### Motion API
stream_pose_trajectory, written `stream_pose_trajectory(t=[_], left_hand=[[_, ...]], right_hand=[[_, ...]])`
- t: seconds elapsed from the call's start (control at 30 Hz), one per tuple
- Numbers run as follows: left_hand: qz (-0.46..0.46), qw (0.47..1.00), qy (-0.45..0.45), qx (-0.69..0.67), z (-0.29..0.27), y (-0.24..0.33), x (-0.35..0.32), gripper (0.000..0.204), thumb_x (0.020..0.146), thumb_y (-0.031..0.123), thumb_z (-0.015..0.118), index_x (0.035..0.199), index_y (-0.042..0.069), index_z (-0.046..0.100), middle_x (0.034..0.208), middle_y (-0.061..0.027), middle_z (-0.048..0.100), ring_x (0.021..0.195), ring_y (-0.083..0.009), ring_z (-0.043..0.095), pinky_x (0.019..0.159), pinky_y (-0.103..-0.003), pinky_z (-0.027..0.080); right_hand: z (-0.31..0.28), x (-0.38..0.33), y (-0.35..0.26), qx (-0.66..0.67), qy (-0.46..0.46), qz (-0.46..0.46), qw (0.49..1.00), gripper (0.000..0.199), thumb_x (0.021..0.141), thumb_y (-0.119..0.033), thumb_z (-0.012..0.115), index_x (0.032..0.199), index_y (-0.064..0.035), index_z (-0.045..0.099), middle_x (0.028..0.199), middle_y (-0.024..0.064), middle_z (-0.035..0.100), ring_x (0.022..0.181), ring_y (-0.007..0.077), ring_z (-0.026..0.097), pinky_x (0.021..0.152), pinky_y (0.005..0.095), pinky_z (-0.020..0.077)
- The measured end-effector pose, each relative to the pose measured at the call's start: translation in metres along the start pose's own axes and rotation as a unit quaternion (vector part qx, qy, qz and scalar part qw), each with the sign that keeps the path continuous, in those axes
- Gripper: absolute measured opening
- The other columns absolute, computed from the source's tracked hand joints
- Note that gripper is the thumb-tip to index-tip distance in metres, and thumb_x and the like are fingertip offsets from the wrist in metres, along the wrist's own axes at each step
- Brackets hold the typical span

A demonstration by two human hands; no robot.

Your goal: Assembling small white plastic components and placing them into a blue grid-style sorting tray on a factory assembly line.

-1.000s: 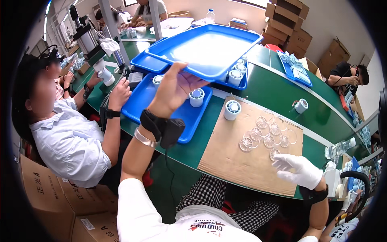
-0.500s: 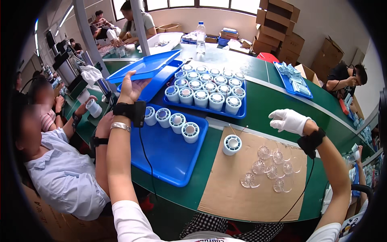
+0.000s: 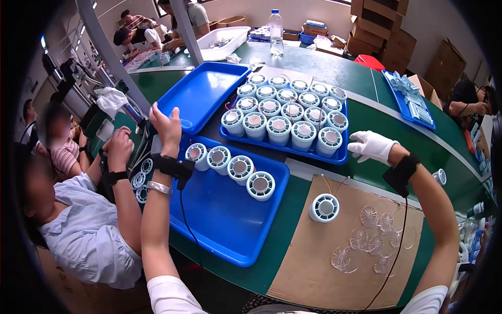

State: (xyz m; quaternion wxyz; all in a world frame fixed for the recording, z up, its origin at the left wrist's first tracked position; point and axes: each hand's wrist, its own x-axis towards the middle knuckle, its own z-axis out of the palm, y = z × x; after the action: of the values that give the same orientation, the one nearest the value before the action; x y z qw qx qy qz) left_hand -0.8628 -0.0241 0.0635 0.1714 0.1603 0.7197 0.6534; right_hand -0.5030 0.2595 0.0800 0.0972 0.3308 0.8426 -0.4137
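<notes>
My bare left hand [image 3: 166, 128] is open with fingers spread, beside the near left edge of an empty blue tray [image 3: 201, 91] lying at the back left. Below that hand, a larger blue tray [image 3: 219, 230] bears a row of several pale blue cylindrical motor-like units [image 3: 240, 167] with round grey centres. My right hand [image 3: 372, 147], in a white glove, hovers open at the right end of a blue tray [image 3: 285, 148] packed with more such units [image 3: 278, 127]; nothing shows in its loosely bent fingers. A single unit [image 3: 324, 208] with two thin wires stands on the cardboard sheet [image 3: 308, 261].
Several clear plastic finned discs [image 3: 367, 238] lie on the cardboard. A water bottle [image 3: 276, 34] and a white bin [image 3: 222, 44] stand farther back. A co-worker's hand [image 3: 120, 146] is close on my left. A tray of light blue parts [image 3: 410, 102] sits at the right.
My left hand has let go of the raised blue tray, which now lies flat at the back left. The right hand stays near the packed tray. The whole view has shifted.
</notes>
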Motion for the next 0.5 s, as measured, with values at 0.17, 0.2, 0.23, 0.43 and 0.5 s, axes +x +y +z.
stream_pose_trajectory(t=[0.17, 0.2, 0.23, 0.43, 0.5], left_hand=[[0.073, 0.946, -0.179, 0.262, 0.056, 0.027, -0.022, 0.043, 0.086, 0.029, 0.050, 0.117, 0.000, 0.044, 0.111, -0.0136, 0.053, 0.103, -0.0253, 0.050, 0.086, -0.033, 0.041], [0.059, 0.914, -0.186, 0.356, 0.068, 0.021, -0.020, 0.040, 0.086, 0.030, 0.049, 0.114, 0.000, 0.048, 0.104, -0.0120, 0.056, 0.098, -0.0231, 0.052, 0.083, -0.031, 0.042], [0.049, 0.873, -0.198, 0.444, 0.078, 0.016, -0.017, 0.039, 0.087, 0.032, 0.048, 0.110, 0.000, 0.051, 0.097, -0.0103, 0.059, 0.092, -0.0210, 0.055, 0.080, -0.029, 0.043], [-0.010, 0.943, -0.220, 0.251, 0.097, -0.001, 0.005, 0.032, 0.083, 0.028, 0.056, 0.099, 0.000, 0.056, 0.089, -0.0061, 0.060, 0.081, -0.0143, 0.056, 0.071, -0.023, 0.043], [-0.036, 0.955, -0.247, 0.160, 0.097, -0.003, 0.015, 0.029, 0.081, 0.025, 0.060, 0.095, 0.000, 0.057, 0.088, -0.0054, 0.060, 0.080, -0.0120, 0.055, 0.070, -0.023, 0.043]], right_hand=[[-0.007, 0.023, 0.007, 0.199, 0.026, 0.038, 0.979, 0.038, 0.082, -0.019, 0.056, 0.109, 0.0057, 0.049, 0.099, 0.0153, 0.057, 0.084, 0.0246, 0.058, 0.073, 0.0360, 0.0515], [-0.005, 0.028, 0.005, 0.200, 0.022, 0.037, 0.979, 0.038, 0.082, -0.019, 0.056, 0.109, 0.0057, 0.049, 0.099, 0.0153, 0.057, 0.084, 0.0246, 0.058, 0.073, 0.0360, 0.0515], [-0.004, 0.031, 0.004, 0.201, 0.032, 0.037, 0.978, 0.037, 0.081, -0.017, 0.057, 0.109, 0.0059, 0.049, 0.099, 0.0155, 0.056, 0.084, 0.0249, 0.058, 0.072, 0.0362, 0.0516], [-0.003, 0.044, 0.011, 0.256, 0.082, 0.039, 0.962, 0.030, 0.076, -0.008, 0.060, 0.101, 0.0078, 0.052, 0.092, 0.0162, 0.058, 0.080, 0.0247, 0.059, 0.068, 0.0347, 0.0527], [-0.002, 0.047, 0.014, 0.254, 0.070, 0.035, 0.964, 0.029, 0.074, -0.009, 0.062, 0.097, 0.0060, 0.053, 0.087, 0.0134, 0.057, 0.076, 0.0219, 0.058, 0.066, 0.0324, 0.0517]])
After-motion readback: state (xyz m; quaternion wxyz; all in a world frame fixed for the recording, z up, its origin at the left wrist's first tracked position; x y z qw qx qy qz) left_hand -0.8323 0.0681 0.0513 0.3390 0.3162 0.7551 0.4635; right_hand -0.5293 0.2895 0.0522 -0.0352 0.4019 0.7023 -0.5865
